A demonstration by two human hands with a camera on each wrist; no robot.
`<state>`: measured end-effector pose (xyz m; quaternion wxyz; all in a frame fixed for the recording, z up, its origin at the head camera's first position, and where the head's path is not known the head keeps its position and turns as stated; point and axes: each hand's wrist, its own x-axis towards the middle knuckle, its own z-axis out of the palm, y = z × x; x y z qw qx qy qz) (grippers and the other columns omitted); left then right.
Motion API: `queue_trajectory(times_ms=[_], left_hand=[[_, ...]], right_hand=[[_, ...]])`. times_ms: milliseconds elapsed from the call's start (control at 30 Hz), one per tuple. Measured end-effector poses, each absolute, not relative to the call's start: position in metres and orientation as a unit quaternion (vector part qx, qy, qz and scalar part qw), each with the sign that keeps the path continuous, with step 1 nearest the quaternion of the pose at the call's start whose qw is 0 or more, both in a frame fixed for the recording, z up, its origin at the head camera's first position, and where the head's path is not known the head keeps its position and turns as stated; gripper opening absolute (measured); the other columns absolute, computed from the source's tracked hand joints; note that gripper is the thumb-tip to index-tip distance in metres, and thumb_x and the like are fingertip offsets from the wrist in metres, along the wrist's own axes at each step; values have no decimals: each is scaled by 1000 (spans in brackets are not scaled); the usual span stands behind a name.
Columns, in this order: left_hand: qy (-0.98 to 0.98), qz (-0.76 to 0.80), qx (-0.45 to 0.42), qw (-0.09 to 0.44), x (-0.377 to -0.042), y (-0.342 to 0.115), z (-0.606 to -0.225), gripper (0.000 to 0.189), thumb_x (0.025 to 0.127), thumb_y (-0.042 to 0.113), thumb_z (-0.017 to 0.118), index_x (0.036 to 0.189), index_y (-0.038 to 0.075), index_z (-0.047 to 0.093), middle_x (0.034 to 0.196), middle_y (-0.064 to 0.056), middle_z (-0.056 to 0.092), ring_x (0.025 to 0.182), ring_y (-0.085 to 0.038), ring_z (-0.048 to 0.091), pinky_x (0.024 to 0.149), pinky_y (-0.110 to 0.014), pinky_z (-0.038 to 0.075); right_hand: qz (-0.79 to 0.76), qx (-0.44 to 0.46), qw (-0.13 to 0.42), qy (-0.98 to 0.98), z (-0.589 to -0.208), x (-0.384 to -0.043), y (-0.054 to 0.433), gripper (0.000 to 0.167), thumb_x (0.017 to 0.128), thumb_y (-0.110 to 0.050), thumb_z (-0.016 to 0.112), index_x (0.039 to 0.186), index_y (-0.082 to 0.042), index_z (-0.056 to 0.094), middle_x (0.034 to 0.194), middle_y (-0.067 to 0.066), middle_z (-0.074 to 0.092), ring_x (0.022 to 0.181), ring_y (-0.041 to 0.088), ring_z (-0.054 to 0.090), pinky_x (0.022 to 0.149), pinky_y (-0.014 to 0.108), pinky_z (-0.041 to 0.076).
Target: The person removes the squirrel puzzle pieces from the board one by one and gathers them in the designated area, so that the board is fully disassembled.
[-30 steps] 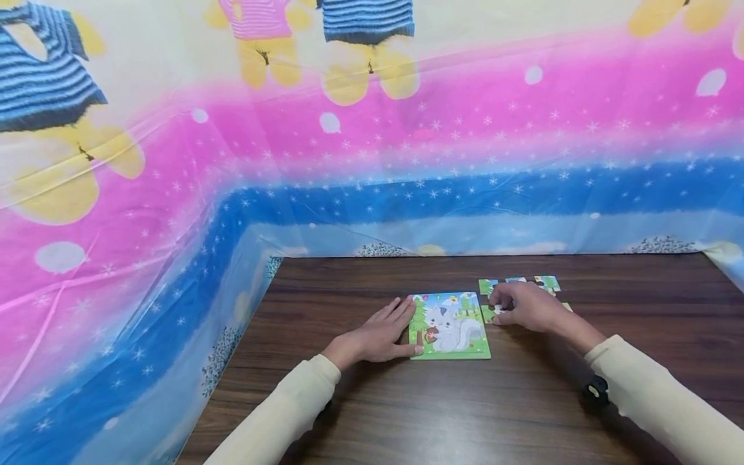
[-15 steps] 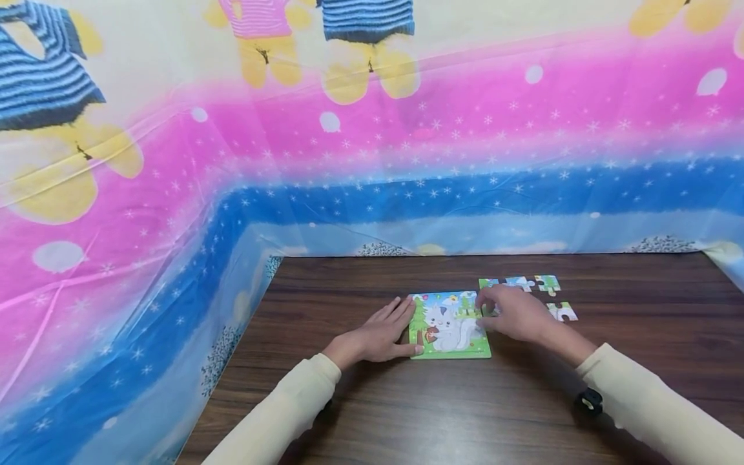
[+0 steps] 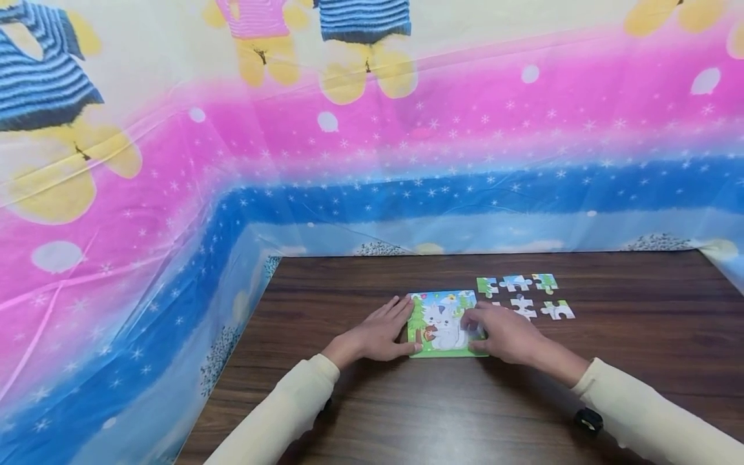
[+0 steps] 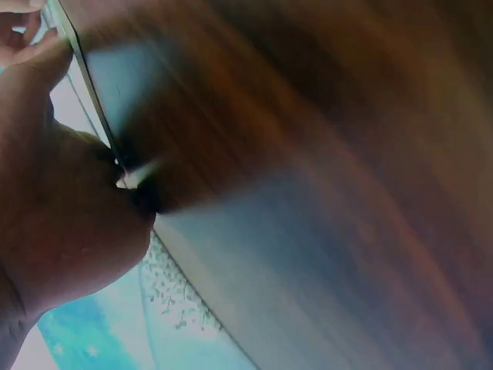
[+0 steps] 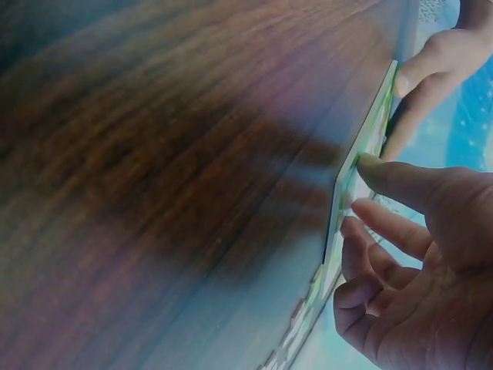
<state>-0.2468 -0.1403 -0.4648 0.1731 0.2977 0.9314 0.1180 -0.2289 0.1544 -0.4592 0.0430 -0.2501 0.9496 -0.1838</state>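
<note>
A square jigsaw puzzle (image 3: 437, 310) with a white squirrel picture lies on the dark wooden table. My left hand (image 3: 380, 329) rests along its left edge, fingers spread, thumb at the lower left corner. My right hand (image 3: 511, 334) is over the puzzle's right side, hiding part of the squirrel's tail. In the right wrist view, the right thumb and index fingertips touch the puzzle's face a little apart, nothing showing between them; the other fingers curl loosely. Behind the right hand lie loose jigsaw pieces (image 3: 515, 283) in two rows, one partly hidden by the hand.
The brown wooden table (image 3: 430, 413) ends at the back against a hanging cloth (image 3: 453, 200) in pink, blue and cream. A similar cloth hangs at the left. Table surface shows in front of the puzzle and on both sides.
My right hand has moved left from the loose pieces onto the puzzle's right side, uncovering more pieces behind it. The left hand has stayed at the puzzle's left edge.
</note>
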Motion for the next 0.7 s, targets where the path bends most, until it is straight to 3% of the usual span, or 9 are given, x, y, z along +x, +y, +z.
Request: queue_trajectory(times_ms=[200,533,700], left_hand=[[952,109,236,164,-238,-122,-464,91,108,71,29,171,9,9,181,-8,4,168,-29,5,136,-48,14],[973,55,181,130,-230,-99,-464,98,102,73,42,171,7,15,180,-10,11,168,-30,12,136,-47,19],[975,54,174,127,-229,-100,-466,99,102,74,41,171,8,16,180,-9,11,168,-29,12,136,-47,18]], right_hand=[[-197,-240,48,949,-464,-231,154,33,87,-21,88,115,-17,71,105,-1,69,86,12,61,74,35,54],[-202,-224,42,952,-463,-228,155,48,90,-25,86,131,-13,64,108,0,68,87,13,60,72,34,52],[-155,-232,12,960,-464,-220,152,47,89,-29,87,129,-12,68,110,2,67,80,10,59,66,33,53]])
